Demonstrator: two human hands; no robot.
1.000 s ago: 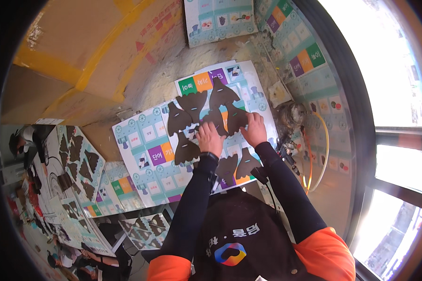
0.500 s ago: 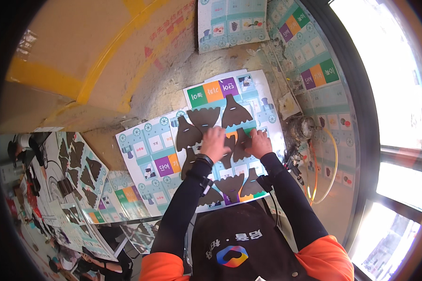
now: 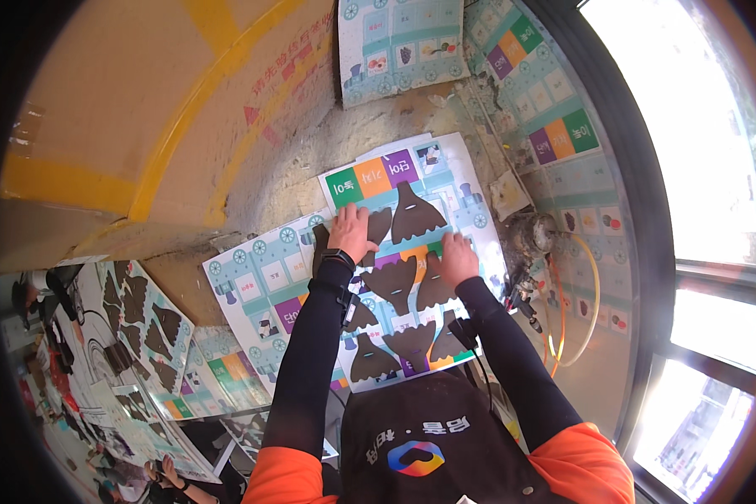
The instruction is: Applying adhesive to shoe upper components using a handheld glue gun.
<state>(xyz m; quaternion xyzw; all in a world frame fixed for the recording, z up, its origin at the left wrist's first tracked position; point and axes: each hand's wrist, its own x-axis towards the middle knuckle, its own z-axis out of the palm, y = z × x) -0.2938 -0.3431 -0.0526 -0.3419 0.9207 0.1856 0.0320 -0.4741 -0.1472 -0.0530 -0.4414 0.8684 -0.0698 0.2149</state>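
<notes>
A printed sheet (image 3: 479,220) in teal, purple, orange and green lies before me, with several dark brown fan-shaped pieces with scalloped edges spread over it. My left hand (image 3: 351,233) rests on the sheet's upper left, fingers stretched and thumb apart, partly covering a dark piece (image 3: 379,225). Beside the neck of another piece (image 3: 433,288), my right hand (image 3: 457,259) touches down with its thumb away from its fingers. Between and below the hands, one fan piece (image 3: 392,284) lies flat, wide edge up. Another upright one (image 3: 417,215) sits above, untouched.
More printed sheets (image 3: 248,277) lie under and left of this one. A large taped cardboard box (image 3: 143,109) stands at the far left. To the right are a dirty metal fitting (image 3: 536,232) and a yellow hose (image 3: 598,290). Further left, another surface carries sheets with dark pieces (image 3: 165,323).
My left hand has moved up and left, away from the middle piece. That piece, tilted between my hands before, now lies flat. My right hand's fingers have drawn closer together.
</notes>
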